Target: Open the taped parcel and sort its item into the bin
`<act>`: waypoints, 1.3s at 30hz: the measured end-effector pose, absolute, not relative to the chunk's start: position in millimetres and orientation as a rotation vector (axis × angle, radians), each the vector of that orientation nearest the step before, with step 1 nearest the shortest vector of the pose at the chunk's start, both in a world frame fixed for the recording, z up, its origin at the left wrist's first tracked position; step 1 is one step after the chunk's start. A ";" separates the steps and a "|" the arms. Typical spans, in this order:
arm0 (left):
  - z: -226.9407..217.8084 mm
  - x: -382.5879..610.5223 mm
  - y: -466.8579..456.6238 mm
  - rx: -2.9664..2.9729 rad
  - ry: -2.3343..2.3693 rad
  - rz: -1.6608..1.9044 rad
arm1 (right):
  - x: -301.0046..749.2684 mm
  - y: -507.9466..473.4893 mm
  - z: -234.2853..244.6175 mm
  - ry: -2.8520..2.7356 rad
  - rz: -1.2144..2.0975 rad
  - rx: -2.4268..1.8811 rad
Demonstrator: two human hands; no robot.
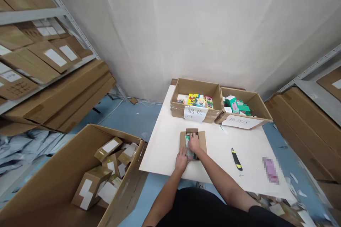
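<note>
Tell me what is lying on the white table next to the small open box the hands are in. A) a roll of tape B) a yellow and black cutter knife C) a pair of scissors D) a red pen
B: a yellow and black cutter knife lies on the white table, to the right of the small open box that both hands reach into.

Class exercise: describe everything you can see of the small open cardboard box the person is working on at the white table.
The small cardboard box is plain brown, lying flat on the white table, its top flap folded back toward the wall. A greenish packaged item shows inside. The right hand reaches into the opening; the left hand rests against its near left corner. It lies in front of two larger labelled cartons.
</note>
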State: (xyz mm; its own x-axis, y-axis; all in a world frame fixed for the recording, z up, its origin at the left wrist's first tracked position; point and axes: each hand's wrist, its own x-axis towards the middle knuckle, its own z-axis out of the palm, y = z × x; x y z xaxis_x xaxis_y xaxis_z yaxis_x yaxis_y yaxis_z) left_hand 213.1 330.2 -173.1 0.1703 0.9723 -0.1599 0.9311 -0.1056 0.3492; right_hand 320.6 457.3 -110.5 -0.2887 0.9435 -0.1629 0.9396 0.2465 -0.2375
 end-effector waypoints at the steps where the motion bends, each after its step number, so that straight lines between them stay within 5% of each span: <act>1: -173.1 215.5 329.8 2.092 1.805 0.225 | 324.4 450.0 -106.1 -2.444 0.440 -1.864; 6: -178.3 218.3 328.9 2.110 1.751 0.490 | 344.0 419.1 -100.1 -2.243 0.417 -1.872; 19: -188.7 214.7 331.6 2.270 1.737 0.434 | 318.1 443.2 -112.2 -1.941 0.529 -1.986; 39: -179.2 142.8 352.9 2.159 1.847 0.507 | 322.3 434.9 2.4 -1.900 0.217 -1.493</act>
